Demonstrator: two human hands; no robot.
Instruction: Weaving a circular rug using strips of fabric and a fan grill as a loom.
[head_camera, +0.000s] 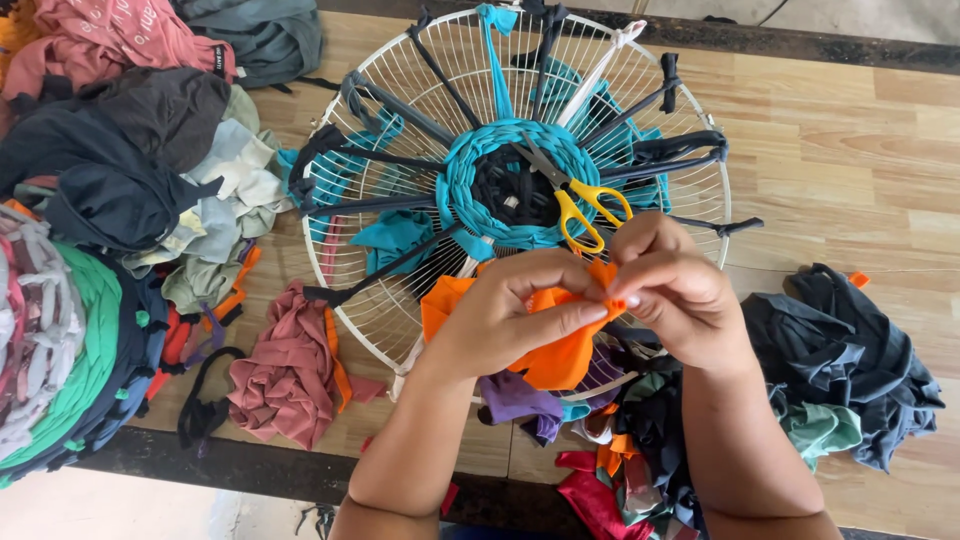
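1. Together, the left hand (505, 315) and right hand (670, 290) pinch an orange fabric piece (555, 340), fingertips closed on its top edge, over the near rim of a white wire fan guard (400, 310).
2. Yellow-handled scissors (580, 205) lie on the guard's teal woven centre (500, 140).
3. Dark fabric scraps (850, 350) are heaped toward the wooden table's (850, 150) right edge; a pink rag (290, 370) lies near its front edge.
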